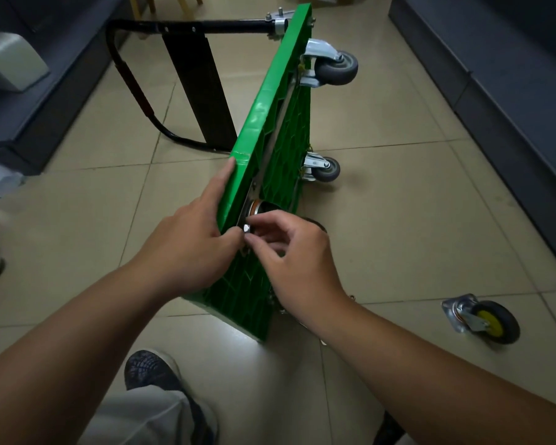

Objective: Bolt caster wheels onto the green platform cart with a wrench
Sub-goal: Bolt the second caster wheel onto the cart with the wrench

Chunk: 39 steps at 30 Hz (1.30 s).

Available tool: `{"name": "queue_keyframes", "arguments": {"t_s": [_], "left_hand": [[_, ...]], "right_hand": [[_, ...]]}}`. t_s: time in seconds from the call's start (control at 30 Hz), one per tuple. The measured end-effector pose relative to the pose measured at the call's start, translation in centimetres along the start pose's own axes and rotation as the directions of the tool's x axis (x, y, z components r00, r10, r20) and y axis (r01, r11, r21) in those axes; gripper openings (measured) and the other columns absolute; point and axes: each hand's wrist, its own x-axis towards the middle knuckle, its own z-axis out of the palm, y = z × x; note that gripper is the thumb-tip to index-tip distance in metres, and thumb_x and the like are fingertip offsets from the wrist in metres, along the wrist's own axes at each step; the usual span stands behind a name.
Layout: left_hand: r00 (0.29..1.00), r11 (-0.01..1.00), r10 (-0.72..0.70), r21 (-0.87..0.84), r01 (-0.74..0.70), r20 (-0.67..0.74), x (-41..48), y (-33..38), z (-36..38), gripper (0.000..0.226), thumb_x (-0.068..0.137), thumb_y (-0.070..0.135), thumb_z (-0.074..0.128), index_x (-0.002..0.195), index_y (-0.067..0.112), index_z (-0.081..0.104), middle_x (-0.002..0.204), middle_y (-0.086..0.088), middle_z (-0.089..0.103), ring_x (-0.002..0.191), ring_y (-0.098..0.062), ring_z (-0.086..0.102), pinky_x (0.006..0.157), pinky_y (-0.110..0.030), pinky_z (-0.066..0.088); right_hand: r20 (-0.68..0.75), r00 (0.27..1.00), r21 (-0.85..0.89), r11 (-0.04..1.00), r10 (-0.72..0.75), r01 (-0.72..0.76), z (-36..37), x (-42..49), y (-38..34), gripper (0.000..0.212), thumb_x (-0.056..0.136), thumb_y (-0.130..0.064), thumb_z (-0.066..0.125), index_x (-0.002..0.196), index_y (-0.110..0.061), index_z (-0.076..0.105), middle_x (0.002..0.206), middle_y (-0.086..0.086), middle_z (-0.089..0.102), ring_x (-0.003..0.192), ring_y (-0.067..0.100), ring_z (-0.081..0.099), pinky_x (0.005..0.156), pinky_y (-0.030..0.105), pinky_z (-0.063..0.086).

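The green cart stands on its long edge on the tiled floor, underside facing right and its black handle folded out to the left. My right hand is at the near end of the underside. Its grip pinches a small silvery nut between thumb and forefinger, with the other fingers curled loosely behind. The nut sits just beside the upper rim of the cart, at the metal plate of a caster whose dark wheel is mostly hidden behind my knuckles.

My left hand lies against the deck face. Its fingers are straight, the forefinger stretched up along the rim, and the thumb reaches over the rim to touch the nut. That grip is spread, pressing rather than pinching. Both forearms come in from the near edge of the view.

Two grey casters are fitted at the far end. A yellow-hubbed caster lies loose on the floor, well apart to the right.
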Motion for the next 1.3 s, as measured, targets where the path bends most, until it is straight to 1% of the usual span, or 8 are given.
{"name": "queue_keyframes", "arguments": {"t_s": [0.1, 0.23, 0.43, 0.57, 0.8, 1.0, 1.2, 1.3], "left_hand": [[1.0, 0.998, 0.016, -0.056, -0.015, 0.011, 0.0, -0.1, 0.0, 0.082, 0.1, 0.028, 0.046, 0.153, 0.063, -0.007, 0.114, 0.0, 0.055, 0.079, -0.013, 0.058, 0.07, -0.036, 0.047], [0.999, 0.995, 0.026, -0.096, -0.022, 0.041, -0.4, -0.1, -0.2, 0.074, 0.089, 0.047, 0.028, 0.148, 0.069, -0.01, 0.129, 0.005, 0.051, 0.083, -0.012, 0.058, 0.07, -0.037, 0.045], [0.992, 0.988, 0.078, -0.144, -0.063, 0.102, -0.5, -0.1, -0.5, 0.097, 0.074, 0.056, 0.049, 0.147, 0.069, -0.014, 0.163, 0.016, 0.03, 0.115, -0.014, 0.061, 0.091, -0.042, 0.056], [0.99, 0.987, 0.083, -0.148, -0.066, 0.113, -0.5, 0.0, -0.6, 0.107, 0.065, 0.058, 0.055, 0.147, 0.068, -0.014, 0.164, 0.016, 0.028, 0.108, -0.014, 0.065, 0.09, -0.046, 0.058], [0.996, 0.993, 0.066, -0.102, -0.059, 0.062, -0.1, -0.8, -0.1, 0.076, 0.085, 0.054, 0.027, 0.149, 0.066, -0.012, 0.165, 0.011, 0.028, 0.12, -0.022, 0.056, 0.095, -0.048, 0.049], [0.995, 0.965, 0.091, -0.25, -0.079, 0.036, 0.4, -1.3, -0.2, 0.061, 0.095, 0.054, 0.01, 0.155, 0.059, 0.001, 0.168, 0.013, 0.021, 0.147, -0.01, 0.032, 0.119, -0.044, 0.031], [0.995, 0.977, 0.099, -0.191, -0.093, 0.023, 0.1, -0.3, -0.3, 0.067, 0.093, 0.047, 0.01, 0.16, 0.049, 0.002, 0.166, 0.009, 0.025, 0.132, -0.015, 0.049, 0.103, -0.044, 0.043], [0.995, 0.977, 0.097, -0.194, -0.09, 0.025, 0.1, -0.2, -0.3, 0.068, 0.092, 0.045, 0.011, 0.16, 0.05, 0.002, 0.166, 0.009, 0.026, 0.127, -0.016, 0.051, 0.102, -0.047, 0.043]], "right_hand": [[0.006, 1.0, 0.008, 1.0, 0.022, -0.022, 0.3, 0.2, 0.4, 0.019, 0.086, -0.009, 0.077, 0.105, -0.013, 0.075, 0.09, -0.005, 0.074, 0.081, 0.008, 0.072, 0.078, 0.029, 0.061], [0.006, 1.0, 0.017, 0.999, 0.027, -0.028, 0.4, 0.3, 0.7, 0.019, 0.085, -0.009, 0.078, 0.104, -0.011, 0.076, 0.09, -0.002, 0.076, 0.079, 0.01, 0.073, 0.079, 0.032, 0.061], [0.039, 0.997, 0.048, 0.997, 0.066, -0.068, 0.4, 0.6, 1.0, 0.015, 0.089, -0.014, 0.075, 0.102, -0.008, 0.077, 0.079, 0.005, 0.075, 0.068, 0.014, 0.073, 0.072, 0.037, 0.063], [0.037, 0.996, 0.079, 0.993, 0.085, -0.087, 0.4, 0.7, 0.9, 0.012, 0.09, -0.016, 0.074, 0.096, -0.006, 0.077, 0.071, 0.004, 0.074, 0.062, 0.014, 0.072, 0.068, 0.031, 0.062], [0.033, 0.985, 0.264, 0.949, 0.171, -0.174, 0.8, 0.6, 0.2, 0.009, 0.088, -0.009, 0.076, 0.095, -0.007, 0.071, 0.075, 0.013, 0.073, 0.068, 0.027, 0.073, 0.069, 0.038, 0.063], [0.049, 0.992, 0.224, 0.967, 0.114, -0.122, 0.7, 0.3, 0.6, 0.016, 0.082, -0.002, 0.08, 0.096, -0.008, 0.073, 0.085, 0.013, 0.075, 0.079, 0.029, 0.073, 0.076, 0.033, 0.062], [0.054, 0.994, 0.18, 0.978, 0.098, -0.106, 0.6, 0.6, 1.0, 0.008, 0.09, -0.009, 0.074, 0.095, -0.004, 0.077, 0.074, 0.007, 0.074, 0.065, 0.016, 0.071, 0.063, 0.021, 0.055], [0.032, 0.995, 0.175, 0.979, 0.098, -0.102, 0.9, 0.6, 0.9, 0.006, 0.089, -0.011, 0.075, 0.094, -0.007, 0.075, 0.075, 0.007, 0.074, 0.068, 0.021, 0.072, 0.064, 0.03, 0.06]]}}
